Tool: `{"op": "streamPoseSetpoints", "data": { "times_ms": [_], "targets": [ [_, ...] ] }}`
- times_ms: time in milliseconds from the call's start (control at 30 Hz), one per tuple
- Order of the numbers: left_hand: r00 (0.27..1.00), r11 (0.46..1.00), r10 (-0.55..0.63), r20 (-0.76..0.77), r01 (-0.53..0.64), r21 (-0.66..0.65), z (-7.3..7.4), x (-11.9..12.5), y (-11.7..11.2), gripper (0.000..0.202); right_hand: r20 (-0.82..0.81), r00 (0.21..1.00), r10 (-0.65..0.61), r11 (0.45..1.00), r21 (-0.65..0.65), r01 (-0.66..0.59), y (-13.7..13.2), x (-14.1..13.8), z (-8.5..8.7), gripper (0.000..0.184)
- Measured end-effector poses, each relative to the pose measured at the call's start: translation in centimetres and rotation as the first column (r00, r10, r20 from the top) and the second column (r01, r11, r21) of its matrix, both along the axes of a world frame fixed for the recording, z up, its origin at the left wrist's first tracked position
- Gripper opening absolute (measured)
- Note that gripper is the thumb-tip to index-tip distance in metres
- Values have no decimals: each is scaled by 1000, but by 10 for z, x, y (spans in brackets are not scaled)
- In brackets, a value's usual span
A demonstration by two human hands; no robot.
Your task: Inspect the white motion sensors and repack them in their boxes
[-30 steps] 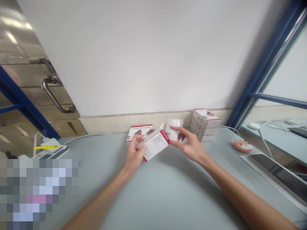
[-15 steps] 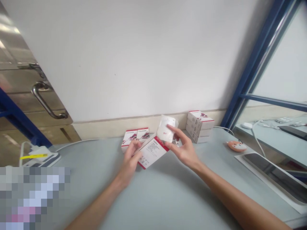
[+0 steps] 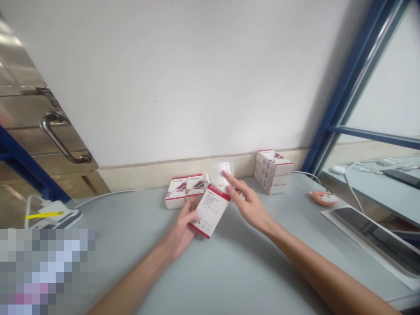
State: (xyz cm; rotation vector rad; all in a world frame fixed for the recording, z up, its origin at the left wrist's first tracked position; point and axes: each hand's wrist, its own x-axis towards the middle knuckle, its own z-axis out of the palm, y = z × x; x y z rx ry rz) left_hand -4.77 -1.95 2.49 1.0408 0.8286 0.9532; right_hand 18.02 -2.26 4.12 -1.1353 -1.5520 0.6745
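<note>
My left hand (image 3: 185, 223) grips a flat white box with red ends (image 3: 210, 210), tilted over the grey table (image 3: 229, 271). Its far end points toward my right hand (image 3: 247, 203), which pinches a white device wrapped in clear plastic (image 3: 222, 175) at the box's upper end. Two small red-and-white boxes (image 3: 183, 190) lie side by side just behind my left hand, by the wall. A stack of three like boxes (image 3: 272, 171) stands to the right of my right hand.
An orange, animal-shaped object (image 3: 323, 198) and a dark tablet on a white sheet (image 3: 377, 238) lie at the right. White cables run along the wall. A white unit with a yellow tag (image 3: 49, 214) sits at the left, below a metal door handle (image 3: 62, 140).
The box has turned more upright in my left hand and the wrapped device has drawn closer to its upper end. The view has shifted slightly.
</note>
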Motion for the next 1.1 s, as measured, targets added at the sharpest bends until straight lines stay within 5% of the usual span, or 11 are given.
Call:
{"op": "streamPoseSetpoints", "data": {
  "times_ms": [133,267,333,533,700,867,967,1100],
  "targets": [
    [984,985,7,-179,24,169,2,0,-4,61,-164,986,-29,999,-19,26,2,-4,0,51],
    [981,978,-49,-186,85,188,4,0,-5,77,-262,963,61,997,-26,-71,-2,-2,5,71],
    [986,983,-59,-155,84,162,5,0,-5,82,-190,979,76,997,20,-74,-4,0,7,69],
    [993,989,-89,-77,97,110,2,0,-3,78,106,994,-35,985,171,16,-8,2,7,25],
    [988,980,-98,-118,117,162,-3,-3,3,75,272,955,-116,943,333,20,-5,-1,7,36],
    [985,946,-32,-168,84,312,-14,2,2,87,345,937,-46,930,356,-86,-9,5,17,18],
    [975,901,73,-208,25,433,-19,7,-3,98,300,952,54,932,326,-156,-13,3,19,19],
    [952,831,175,-249,-7,557,-16,9,-6,78,-2,992,126,951,284,-120,-13,-7,10,37]
  ]
}}
